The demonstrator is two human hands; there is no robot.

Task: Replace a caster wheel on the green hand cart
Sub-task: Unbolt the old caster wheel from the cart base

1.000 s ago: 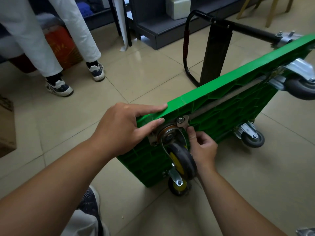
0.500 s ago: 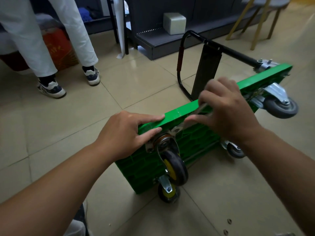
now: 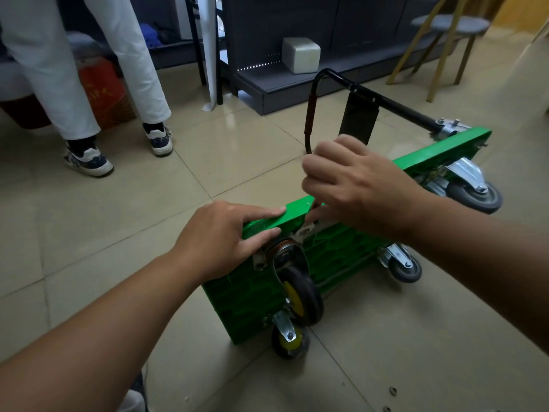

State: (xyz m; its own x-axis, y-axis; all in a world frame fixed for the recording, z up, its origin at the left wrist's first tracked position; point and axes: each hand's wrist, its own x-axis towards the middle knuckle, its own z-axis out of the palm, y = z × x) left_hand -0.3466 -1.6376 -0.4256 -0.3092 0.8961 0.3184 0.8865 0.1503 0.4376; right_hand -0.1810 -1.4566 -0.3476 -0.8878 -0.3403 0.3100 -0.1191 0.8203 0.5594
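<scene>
While green hand cart (image 3: 335, 251) stands on edge on floor, left hand (image 3: 225, 242) lies flat, fingers spread, on its rim beside yellow-hub caster (image 3: 300, 295). Right hand (image 3: 356, 188) curled at mounting plate (image 3: 306, 231); contents unclear. Risks: cart tipping, loosened caster dropping, loose screws (image 3: 392, 391) rolling off.

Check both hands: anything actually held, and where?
Left hand rests open on the green cart, fingers over its top edge near the yellow-hub caster. Right hand is curled above the edge; contents cannot be told.

no readable text; gold marks on red box (image 3: 102, 96) too blurred to read
</scene>
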